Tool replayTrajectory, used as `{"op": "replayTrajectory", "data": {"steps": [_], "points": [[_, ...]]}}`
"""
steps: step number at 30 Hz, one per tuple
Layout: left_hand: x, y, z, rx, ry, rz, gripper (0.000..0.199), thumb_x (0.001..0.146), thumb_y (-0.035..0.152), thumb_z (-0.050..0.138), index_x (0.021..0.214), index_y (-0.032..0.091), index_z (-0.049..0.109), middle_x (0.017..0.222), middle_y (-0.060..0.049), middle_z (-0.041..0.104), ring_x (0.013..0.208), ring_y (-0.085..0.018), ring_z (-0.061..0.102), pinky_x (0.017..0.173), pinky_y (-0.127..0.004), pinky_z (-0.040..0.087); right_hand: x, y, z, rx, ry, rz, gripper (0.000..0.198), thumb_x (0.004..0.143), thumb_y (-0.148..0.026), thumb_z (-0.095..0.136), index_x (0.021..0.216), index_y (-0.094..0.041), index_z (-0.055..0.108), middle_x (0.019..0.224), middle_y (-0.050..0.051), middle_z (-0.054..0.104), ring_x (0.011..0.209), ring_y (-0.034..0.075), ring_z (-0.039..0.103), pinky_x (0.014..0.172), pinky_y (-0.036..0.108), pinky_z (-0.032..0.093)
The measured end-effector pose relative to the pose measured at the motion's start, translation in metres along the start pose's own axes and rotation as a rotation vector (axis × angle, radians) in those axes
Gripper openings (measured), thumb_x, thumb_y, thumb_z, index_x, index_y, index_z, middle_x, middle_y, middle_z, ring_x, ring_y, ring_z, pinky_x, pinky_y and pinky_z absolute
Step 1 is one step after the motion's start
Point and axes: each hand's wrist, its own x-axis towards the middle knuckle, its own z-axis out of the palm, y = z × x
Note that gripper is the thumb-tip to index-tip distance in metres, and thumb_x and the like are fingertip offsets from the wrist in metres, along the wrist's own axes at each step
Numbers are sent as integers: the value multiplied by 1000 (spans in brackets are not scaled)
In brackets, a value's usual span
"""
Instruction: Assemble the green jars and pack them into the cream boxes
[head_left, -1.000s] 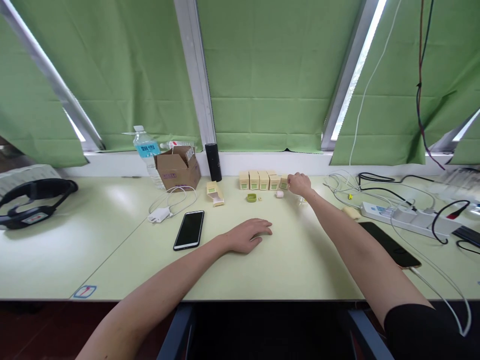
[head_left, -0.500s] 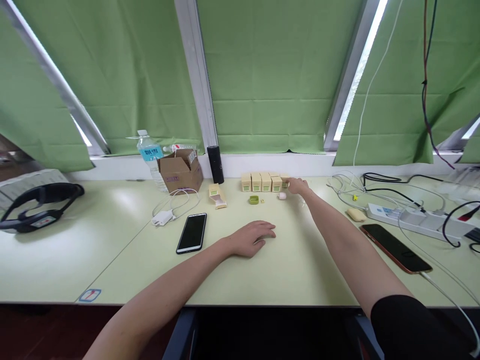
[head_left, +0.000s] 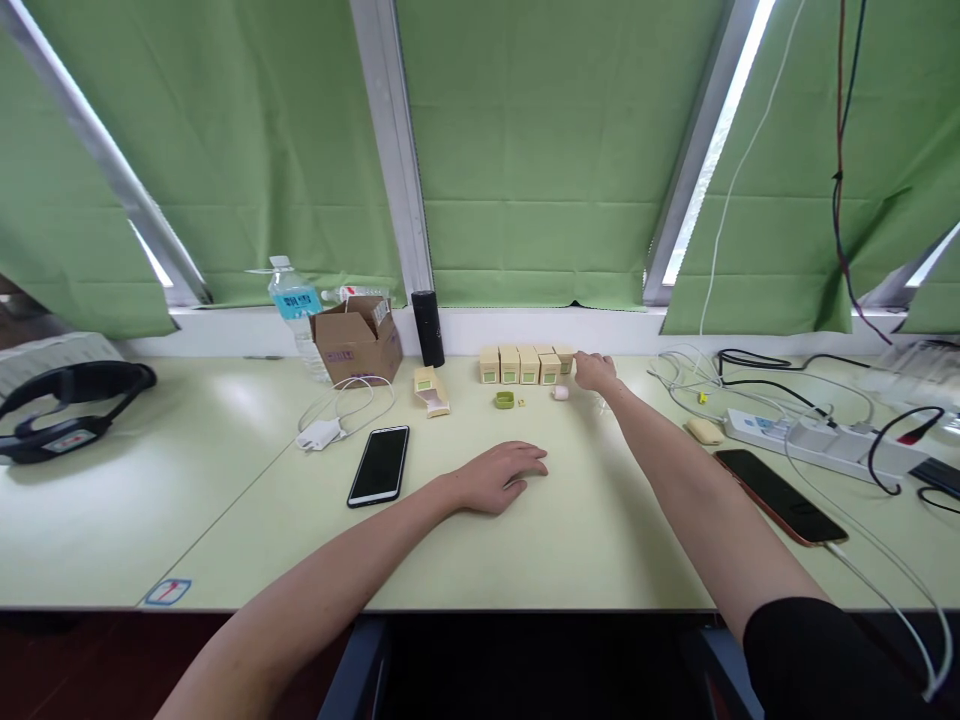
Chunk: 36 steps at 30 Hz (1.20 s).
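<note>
My left hand (head_left: 497, 477) rests palm down on the table, fingers apart, holding nothing. My right hand (head_left: 596, 371) reaches to the back with curled fingers, close against the right side of the last small yellow box (head_left: 564, 357). That box stands at the right end of a row of several similar boxes (head_left: 509, 366) with green labels; it sits slightly farther back. In front of the row lie a small green open case (head_left: 505, 400), a tiny yellow piece (head_left: 521, 403) and a small pale pink cylinder (head_left: 560, 393). An opened yellow box (head_left: 430, 391) lies farther left.
A black phone (head_left: 379, 466) and a white charger (head_left: 318, 434) lie left. Behind them stand a cardboard box (head_left: 358, 345), a water bottle (head_left: 296, 305) and a black cylinder (head_left: 428, 328). On the right are a power strip (head_left: 817, 447), cables and another phone (head_left: 780, 497). A black headset (head_left: 71, 410) sits far left.
My right index finger has come off the top of the last box, and the hand is now at its right side. My left hand stays on the table. The view has shifted slightly.
</note>
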Motion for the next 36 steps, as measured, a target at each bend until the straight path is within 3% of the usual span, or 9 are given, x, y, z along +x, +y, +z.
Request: {"op": "replayTrajectory", "data": {"steps": [5,9,12,14,17,19,26,31,36], "points": [[1,-1,0,5,-1,-1,43,90,10,54,128,25,66,149,-6,60,142,-26,51,122,-45,39,-48,-7,5,-7,88,-57,43,90,-9,51,132,-15,57,133,19,63,130,34,50,103,43,36],[0,-4,3,-15,-13,-6,43,90,13,54,129,26,65,151,-6,57,144,-26,48,123,-46,37,-94,-22,26,41,30,-142,33,94,-17,51,125,-22,60,126,12,66,105,25,64,82,33,45],[1,-10,6,-70,43,-25,41,89,16,56,127,26,67,146,-7,61,140,-27,51,120,-46,39,-114,-34,42,109,27,-256,29,100,-20,46,124,-20,62,128,12,64,107,24,64,78,32,46],[3,-18,5,-105,174,-124,37,90,19,56,124,24,68,135,-9,65,133,-27,55,116,-45,43,-117,-43,48,141,48,-334,31,101,-20,46,129,-20,60,130,12,63,111,24,63,81,32,47],[11,-38,-6,-92,489,-389,31,91,20,55,119,21,68,118,-12,69,128,-31,52,111,-47,42,-110,-58,52,141,82,-410,39,101,-21,48,139,-22,56,139,13,57,116,26,61,87,35,47],[17,-55,-15,-54,557,-525,36,85,19,62,122,21,65,108,-12,71,128,-36,46,109,-51,39,-104,-68,54,116,95,-426,43,101,-22,47,143,-24,55,143,14,55,117,29,59,91,38,46],[52,-102,-18,23,446,-785,68,73,32,78,135,19,55,130,-19,64,133,-43,43,105,-48,35,-96,-81,59,76,65,-443,43,102,-25,41,141,-27,59,138,13,61,113,33,54,94,44,42],[76,-113,-7,88,439,-853,44,75,34,76,116,22,63,128,-18,65,130,-41,49,102,-45,37,-97,-80,59,93,82,-470,43,102,-22,40,141,-25,58,139,10,63,113,31,53,91,42,43],[62,-104,-6,81,488,-748,36,79,28,71,112,21,59,122,-14,65,115,-33,59,93,-40,43,-99,-77,61,176,125,-465,39,95,-10,48,130,-18,63,131,12,66,111,27,57,91,37,45]]}}
